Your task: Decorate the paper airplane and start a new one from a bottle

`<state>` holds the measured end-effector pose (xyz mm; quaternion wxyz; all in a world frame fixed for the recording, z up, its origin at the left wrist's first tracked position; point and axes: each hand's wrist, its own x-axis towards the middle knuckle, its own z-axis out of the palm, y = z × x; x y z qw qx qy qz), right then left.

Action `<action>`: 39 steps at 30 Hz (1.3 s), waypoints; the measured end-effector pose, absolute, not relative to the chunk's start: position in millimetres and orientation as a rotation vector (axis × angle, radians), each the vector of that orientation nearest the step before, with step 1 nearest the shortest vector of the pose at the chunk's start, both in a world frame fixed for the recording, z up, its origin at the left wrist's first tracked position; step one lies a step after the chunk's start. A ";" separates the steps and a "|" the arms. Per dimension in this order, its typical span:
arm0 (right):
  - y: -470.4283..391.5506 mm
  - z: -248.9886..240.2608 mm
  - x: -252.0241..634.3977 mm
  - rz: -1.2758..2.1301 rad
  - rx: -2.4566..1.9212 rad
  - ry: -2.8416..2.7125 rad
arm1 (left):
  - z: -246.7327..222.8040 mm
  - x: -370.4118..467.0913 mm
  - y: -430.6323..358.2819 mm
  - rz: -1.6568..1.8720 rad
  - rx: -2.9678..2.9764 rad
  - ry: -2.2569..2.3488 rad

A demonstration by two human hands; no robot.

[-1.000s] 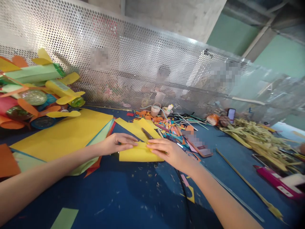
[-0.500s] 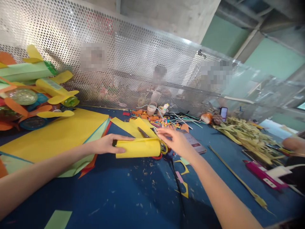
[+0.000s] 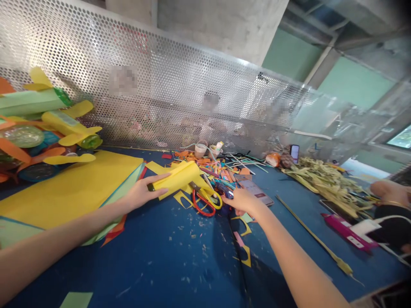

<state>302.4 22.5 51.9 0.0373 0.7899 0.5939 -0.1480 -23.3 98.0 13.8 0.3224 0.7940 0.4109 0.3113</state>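
Note:
My left hand (image 3: 146,190) is closed round the near end of a yellow paper-wrapped cylinder (image 3: 177,179), whose dark end shows by the palm. The cylinder is tilted, its far end up and to the right. Beside it on the blue table (image 3: 180,265) lie scissors with red handles (image 3: 203,205) and scissors with yellow handles (image 3: 214,197). My right hand (image 3: 242,201) is just right of the yellow handles, its fingers bent round a dark blue object (image 3: 225,188) with a black cord, which looks like a glue gun.
Yellow paper sheets (image 3: 80,184) and paper-winged bottles (image 3: 66,124) are at the left. Paper scraps (image 3: 221,167), cups (image 3: 201,149) and a phone (image 3: 256,191) lie behind my hands. Dried husks (image 3: 327,179), a pink power strip (image 3: 348,231) and another person's arm (image 3: 390,192) are at the right.
My left hand has tilted the yellow cylinder and drawn it left, uncovering the scissors. My right hand has moved down, away from the cylinder, to the dark blue object.

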 end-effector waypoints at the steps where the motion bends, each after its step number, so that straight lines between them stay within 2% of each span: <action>1: 21.4 49.0 301.0 -0.412 2.461 1.835 | 13.5 -22.9 97.6 0.828 2.089 1.049; 5: 8.3 44.2 309.0 -0.336 2.535 1.898 | 14.3 -21.5 95.4 0.864 2.102 0.973; 9: -9.0 45.9 323.5 -0.670 2.912 1.913 | 15.5 -21.2 92.3 0.866 2.141 0.978; 12: -17.2 49.4 320.4 -1.195 3.206 2.037 | 14.5 -21.4 91.3 0.863 2.173 0.991; 15: -21.2 52.4 302.5 -1.823 3.290 2.071 | 12.3 -21.8 92.0 0.888 2.196 0.968; 20: -20.9 51.4 264.9 -2.724 3.154 1.796 | 10.9 -22.6 94.3 0.883 2.199 0.937; 22: -17.8 50.6 255.2 -2.930 3.041 1.857 | 12.1 -23.0 94.8 0.866 2.177 0.943; 27: -4.4 47.0 254.5 -2.794 3.057 2.135 | 18.1 -24.9 94.9 0.848 2.119 0.923; 34: 7.2 34.5 274.4 -2.782 3.079 2.115 | 19.0 -27.3 100.1 0.828 2.030 0.926; 39: 11.0 40.8 266.9 -2.710 3.086 2.221 | 28.6 -29.7 98.8 0.679 2.153 0.822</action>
